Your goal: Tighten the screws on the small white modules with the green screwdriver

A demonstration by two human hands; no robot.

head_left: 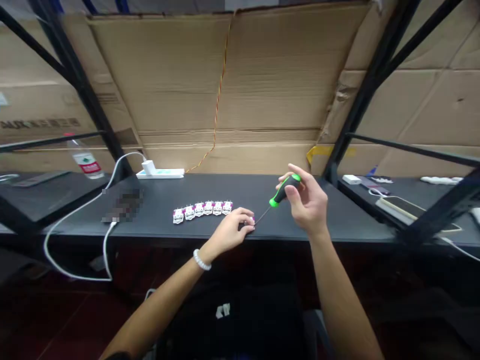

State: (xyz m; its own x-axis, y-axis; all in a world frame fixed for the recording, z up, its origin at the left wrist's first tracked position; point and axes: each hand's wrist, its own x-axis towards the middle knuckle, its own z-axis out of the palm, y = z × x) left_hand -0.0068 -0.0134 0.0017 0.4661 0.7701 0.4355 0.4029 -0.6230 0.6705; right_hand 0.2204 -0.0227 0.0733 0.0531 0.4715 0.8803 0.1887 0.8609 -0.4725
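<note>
My right hand [305, 202] grips the black-and-green handle of a screwdriver [285, 189], whose thin shaft slants down to the left. The shaft's tip reaches my left hand [237, 225] near the front edge of the table. Between the left fingers sits a small white-and-purple part [252, 220], mostly covered by them. To the left of that hand, several small white-and-purple parts [198, 209] stand in a slightly curved row. Where exactly the screwdriver tip touches is too small to make out.
A white power strip [165, 173] with a plugged-in charger [149, 167] lies at the table's back left. Its white cable [71, 215] loops past the front edge to a blurred-out object [125, 205]. Black metal posts [354, 110] flank the dark table [243, 187]; cardboard [277, 75] backs it.
</note>
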